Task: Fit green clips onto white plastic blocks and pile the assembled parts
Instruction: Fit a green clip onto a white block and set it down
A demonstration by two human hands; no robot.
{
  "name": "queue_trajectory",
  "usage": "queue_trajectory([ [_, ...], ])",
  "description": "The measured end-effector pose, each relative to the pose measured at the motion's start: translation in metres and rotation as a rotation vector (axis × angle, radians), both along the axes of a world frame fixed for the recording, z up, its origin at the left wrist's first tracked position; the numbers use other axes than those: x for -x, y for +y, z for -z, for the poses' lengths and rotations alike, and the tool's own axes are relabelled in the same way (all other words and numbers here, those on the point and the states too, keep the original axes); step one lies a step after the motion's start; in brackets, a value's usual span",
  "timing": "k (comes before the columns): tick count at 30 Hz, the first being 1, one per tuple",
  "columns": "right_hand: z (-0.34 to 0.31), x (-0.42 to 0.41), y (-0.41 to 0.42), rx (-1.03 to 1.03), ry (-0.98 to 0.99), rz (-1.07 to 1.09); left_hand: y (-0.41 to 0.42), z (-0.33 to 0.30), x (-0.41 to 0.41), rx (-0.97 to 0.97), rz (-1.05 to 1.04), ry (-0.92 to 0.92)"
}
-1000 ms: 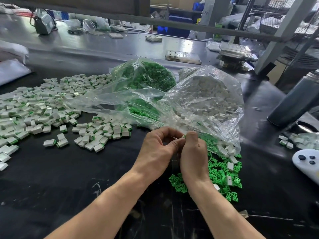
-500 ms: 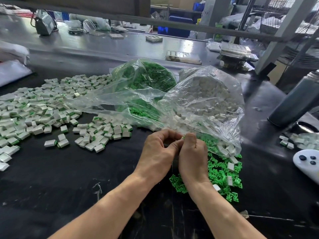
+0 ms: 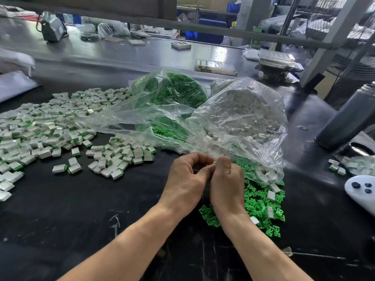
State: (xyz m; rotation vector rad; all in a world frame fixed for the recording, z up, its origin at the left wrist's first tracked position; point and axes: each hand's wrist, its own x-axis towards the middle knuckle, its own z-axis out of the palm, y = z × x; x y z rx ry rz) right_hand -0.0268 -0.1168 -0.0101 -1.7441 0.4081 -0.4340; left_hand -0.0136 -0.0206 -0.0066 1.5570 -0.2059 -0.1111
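My left hand point(image 3: 183, 180) and right hand point(image 3: 227, 184) met fingertip to fingertip over the black table point(image 3: 81, 220), fingers curled tight around a small white plastic block with a green clip point(image 3: 214, 162), only a sliver showing between them; I could not tell which way it pointed. Loose green clips point(image 3: 257, 205) lay just right; the assembled pile point(image 3: 46, 130) sat well left. No writing was readable.

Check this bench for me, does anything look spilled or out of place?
Yes. Loose green clips lie strewn on the black table below the open bag of white blocks, with a few white blocks mixed in. A white game controller at the right edge looks unrelated to the work.
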Motion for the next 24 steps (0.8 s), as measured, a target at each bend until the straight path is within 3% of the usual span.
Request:
queue_trajectory([
  [24, 0.0021, -0.0005, -0.0022, -0.134, 0.025, -0.101, -0.0002, -0.0029, 0.0006, 0.056, -0.023, 0.024],
])
